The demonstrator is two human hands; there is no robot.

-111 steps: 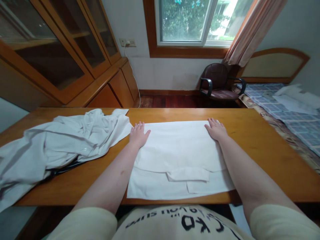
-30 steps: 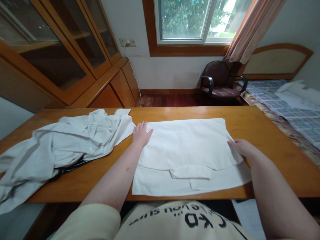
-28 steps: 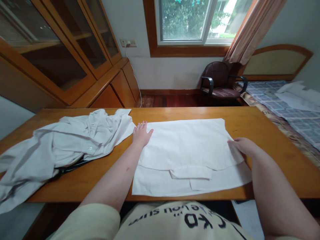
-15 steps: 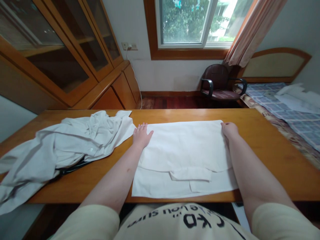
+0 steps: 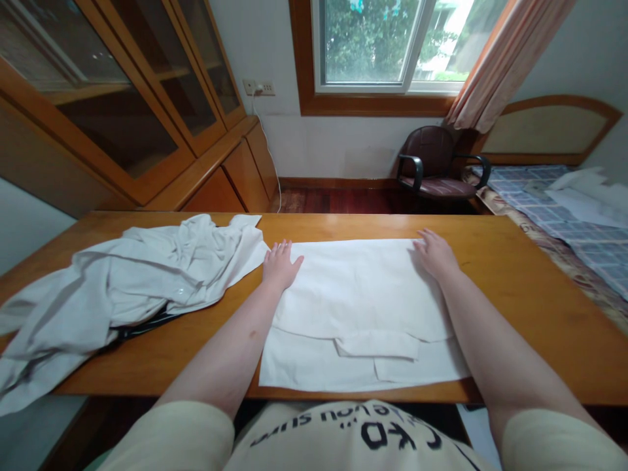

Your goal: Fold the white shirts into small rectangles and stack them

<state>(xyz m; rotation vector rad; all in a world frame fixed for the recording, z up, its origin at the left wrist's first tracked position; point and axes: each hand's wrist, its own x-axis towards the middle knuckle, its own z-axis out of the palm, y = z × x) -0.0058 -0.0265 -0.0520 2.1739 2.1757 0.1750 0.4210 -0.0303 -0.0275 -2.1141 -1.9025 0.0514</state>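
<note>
Cloth [image 5: 363,288], white, folded, lies flat on the worktop [image 5: 520,294], in front of the person, near edge just inside the worktop's near edge. Upper layer stops short of the near edge, so a strip of lower layer shows. Flap [image 5: 377,345] sits along that upper layer's hem, right of middle; a second, squarish outline shows just below it.

Left hand [image 5: 280,265]: palm down at the cloth's far left corner, thumb spread from fingers, gripping nothing. Right hand [image 5: 436,252]: over the far right corner, fingers loosely apart, nothing clamped; can't tell how firmly it presses. Both forearms run along the cloth's sides.

Crumpled cloth [image 5: 142,268], also white, is heaped on the worktop to the left, its right tip just beside the left hand; can't tell if they touch. Dark strip [image 5: 147,326] pokes out from under its near side, mostly hidden.

Beyond the worktop: chair [image 5: 436,188], dark, with black armrests, under the window [image 5: 367,46]; curtain [image 5: 505,65], pink, at the window's right. Bed [image 5: 534,190] with checked cover at right. Cabinet [image 5: 161,190], wood and glass, at left. Cable [image 5: 267,144] hangs from the socket [image 5: 267,88].
</note>
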